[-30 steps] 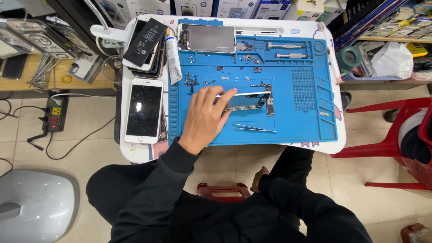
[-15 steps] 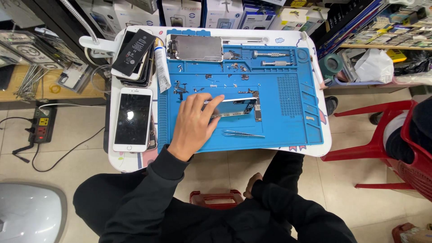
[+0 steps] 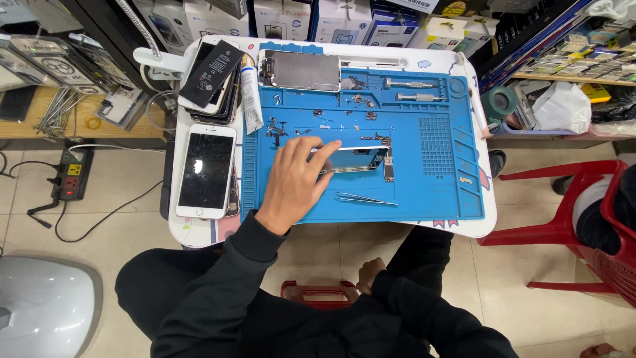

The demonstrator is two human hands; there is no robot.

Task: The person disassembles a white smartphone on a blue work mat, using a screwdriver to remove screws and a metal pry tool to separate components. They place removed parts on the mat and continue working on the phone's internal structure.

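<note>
Left hand: our left hand (image 3: 295, 182) lies on the blue work mat (image 3: 437, 192), and its fingers (image 3: 321, 149) close on the left end of the opened phone frame (image 3: 354, 159), so the hand is grasping it.
Right hand: our right hand (image 3: 369, 272) stays low between the knees, away from the table; it seems loosely curled and holds nothing that we can see.
Phone frame: it lies in the middle field of the mat, its long side going from left to right; the right end sticks out free from under the fingers.
Tweezers: the tweezers (image 3: 364, 198) lie on the mat just below the frame, near the hand but apart from it.
Mat compartments: the top left compartment holds a silver metal plate (image 3: 306, 70); the long slots at the top right hold two screwdrivers (image 3: 411, 84); small screws and parts (image 3: 358, 103) are scattered between them.
Beside the mat: a white tube (image 3: 250, 99) lies along the left edge; further left we see a white phone (image 3: 205, 170) with dark screen, and above it a black battery (image 3: 212, 64) on a pile of phones.
Table: all this rests on a small white table (image 3: 483, 225).
</note>
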